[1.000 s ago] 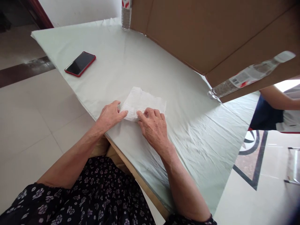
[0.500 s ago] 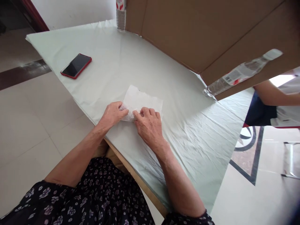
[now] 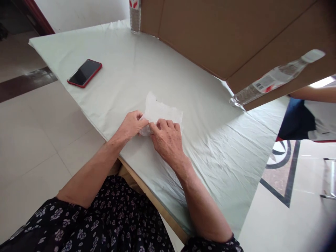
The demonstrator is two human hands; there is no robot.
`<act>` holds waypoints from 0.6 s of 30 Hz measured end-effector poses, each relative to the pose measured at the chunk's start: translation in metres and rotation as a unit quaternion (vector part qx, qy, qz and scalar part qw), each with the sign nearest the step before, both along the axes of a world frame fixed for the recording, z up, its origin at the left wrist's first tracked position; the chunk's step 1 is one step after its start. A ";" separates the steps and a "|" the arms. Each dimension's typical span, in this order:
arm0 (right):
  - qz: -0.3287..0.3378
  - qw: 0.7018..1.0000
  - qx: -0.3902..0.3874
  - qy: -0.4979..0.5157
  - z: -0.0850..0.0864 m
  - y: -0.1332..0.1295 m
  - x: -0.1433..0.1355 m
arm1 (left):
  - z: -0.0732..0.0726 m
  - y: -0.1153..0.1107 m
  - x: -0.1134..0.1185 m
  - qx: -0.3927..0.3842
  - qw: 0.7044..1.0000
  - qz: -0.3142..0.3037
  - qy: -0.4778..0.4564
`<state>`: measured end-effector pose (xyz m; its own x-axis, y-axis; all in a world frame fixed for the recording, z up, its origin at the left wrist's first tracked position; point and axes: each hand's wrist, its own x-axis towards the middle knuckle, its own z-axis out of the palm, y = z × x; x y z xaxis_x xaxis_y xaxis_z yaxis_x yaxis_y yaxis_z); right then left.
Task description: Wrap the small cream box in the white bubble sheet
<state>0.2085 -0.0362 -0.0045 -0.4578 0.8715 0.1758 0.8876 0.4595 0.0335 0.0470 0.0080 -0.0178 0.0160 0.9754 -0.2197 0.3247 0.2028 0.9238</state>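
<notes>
In my head view, the sheet (image 3: pixel 164 112) lies right in front of me on the table (image 3: pixel 223 140). I take it as the centre of a clock, with 12 pointing away from me. My left hand (image 3: pixel 131 124) sits between 8 and 9 o'clock, thumb and forefinger pinching the near left corner. My right hand (image 3: pixel 168 141) is at 6 o'clock, palm down, fingers curled over the near edge; I cannot tell whether they grip it or only press. Between my 2 hands that edge is bunched, and the far edge looks ragged.

The phone (image 3: pixel 84 73) lies at 10 o'clock, well apart. The board (image 3: pixel 199 38) stands at 1 o'clock, with 1 bottle (image 3: pixel 277 78) between 2 and 3. Past it, near 3, is another person's arm (image 3: pixel 312 93).

I judge the step in hand to be turning up the near edge; fold or roll, I cannot tell. The next move seems to call for a steady left pinch, the right fingers working along evenly, and a light touch, as the sheet looks thin enough to tear.
</notes>
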 end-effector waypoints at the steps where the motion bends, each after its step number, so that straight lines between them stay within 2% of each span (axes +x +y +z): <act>1: 0.001 1.000 -0.004 0.004 0.001 0.000 0.000 | 0.000 0.000 0.001 -0.021 0.999 -0.002 -0.046; 3: 0.004 1.000 -0.007 0.013 0.003 0.000 0.001 | 0.001 0.000 0.003 -0.046 0.994 -0.002 -0.100; 7: 0.008 0.999 -0.012 0.050 0.007 -0.001 0.006 | 0.011 -0.001 0.004 -0.061 0.990 -0.010 -0.127; 12: 0.011 0.990 -0.062 0.130 0.014 0.003 0.016 | 0.025 -0.005 0.000 -0.071 0.987 -0.089 -0.117; 15: 0.019 0.980 -0.092 0.177 0.016 0.005 0.021 | 0.027 -0.009 0.002 -0.018 0.988 -0.148 -0.030; 18: 0.024 0.964 -0.071 0.255 0.016 0.004 0.032 | 0.022 -0.011 0.008 0.122 0.963 -0.189 0.146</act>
<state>0.2409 -0.0321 0.0118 -0.3836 0.8834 0.2693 0.7502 0.4681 -0.4669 0.0549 -0.0033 0.0046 0.3528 0.9351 -0.0334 0.5864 -0.1931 0.7867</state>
